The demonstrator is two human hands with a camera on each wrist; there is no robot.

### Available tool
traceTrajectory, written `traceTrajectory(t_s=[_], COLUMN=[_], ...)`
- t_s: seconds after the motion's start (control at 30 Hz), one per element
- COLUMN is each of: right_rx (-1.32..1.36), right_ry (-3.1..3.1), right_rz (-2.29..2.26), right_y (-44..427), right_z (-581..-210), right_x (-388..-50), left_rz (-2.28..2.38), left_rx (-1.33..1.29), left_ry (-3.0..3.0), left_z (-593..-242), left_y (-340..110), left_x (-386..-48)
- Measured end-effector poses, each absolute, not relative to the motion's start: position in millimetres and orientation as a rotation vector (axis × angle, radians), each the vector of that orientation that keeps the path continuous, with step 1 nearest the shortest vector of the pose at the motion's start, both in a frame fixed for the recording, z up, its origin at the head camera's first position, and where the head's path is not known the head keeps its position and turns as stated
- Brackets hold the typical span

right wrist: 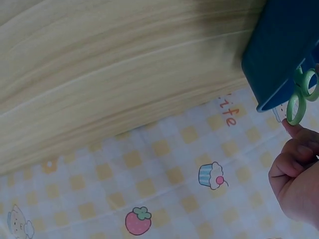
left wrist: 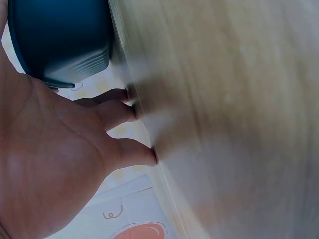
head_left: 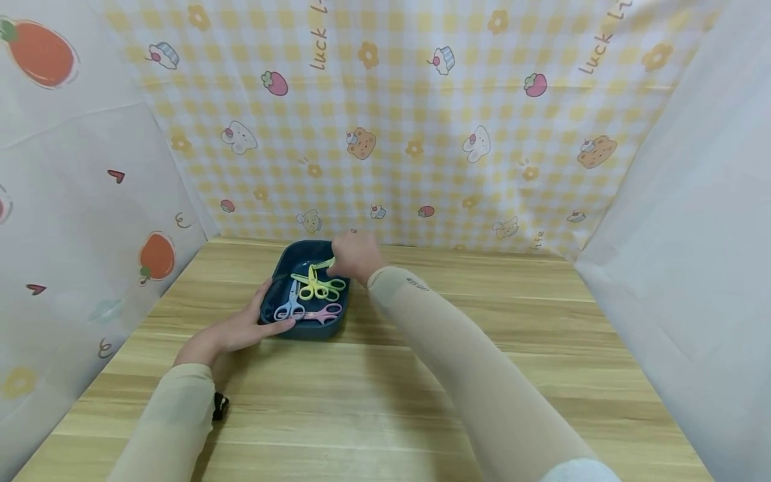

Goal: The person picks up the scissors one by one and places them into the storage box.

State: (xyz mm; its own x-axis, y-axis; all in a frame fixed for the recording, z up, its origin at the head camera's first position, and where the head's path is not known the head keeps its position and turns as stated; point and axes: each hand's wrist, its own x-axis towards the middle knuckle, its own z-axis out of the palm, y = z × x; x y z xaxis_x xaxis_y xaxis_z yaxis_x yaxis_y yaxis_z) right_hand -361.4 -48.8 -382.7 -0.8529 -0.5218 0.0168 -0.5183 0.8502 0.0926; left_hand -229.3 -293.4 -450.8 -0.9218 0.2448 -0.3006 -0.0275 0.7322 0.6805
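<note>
A dark blue tray (head_left: 307, 332) stands on the table and holds several children's scissors. Blue scissors (head_left: 291, 308), yellow scissors (head_left: 313, 286) and pink scissors (head_left: 325, 313) lie inside. My left hand (head_left: 243, 328) rests at the tray's near left corner. Its thumb lies over the front rim, and in the left wrist view several fingertips (left wrist: 147, 157) touch the table beside the tray. Over the tray's far right side, my right hand (head_left: 359, 256) has curled fingers and pinches green scissors (right wrist: 301, 94). Its grip is partly hidden.
Behind the table (head_left: 482, 375) hangs a yellow checked cloth (head_left: 415, 120) with printed pictures. White cloth walls (head_left: 693, 221) border the left and right sides. A small black object (head_left: 219, 406) is at my left wrist.
</note>
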Motion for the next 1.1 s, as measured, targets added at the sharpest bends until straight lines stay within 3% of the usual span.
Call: traceTrajectory(t_s=[1.1], right_rx=[0.727], right_ry=[-2.995], right_rz=[-0.116], right_y=[-52.8], right_z=[-410.8], right_x=[-376.7], left_rz=[1.058], left_rx=[0.135], left_ry=[2.565], left_z=[-454.9], left_y=[-293.1], left_x=[-229.5])
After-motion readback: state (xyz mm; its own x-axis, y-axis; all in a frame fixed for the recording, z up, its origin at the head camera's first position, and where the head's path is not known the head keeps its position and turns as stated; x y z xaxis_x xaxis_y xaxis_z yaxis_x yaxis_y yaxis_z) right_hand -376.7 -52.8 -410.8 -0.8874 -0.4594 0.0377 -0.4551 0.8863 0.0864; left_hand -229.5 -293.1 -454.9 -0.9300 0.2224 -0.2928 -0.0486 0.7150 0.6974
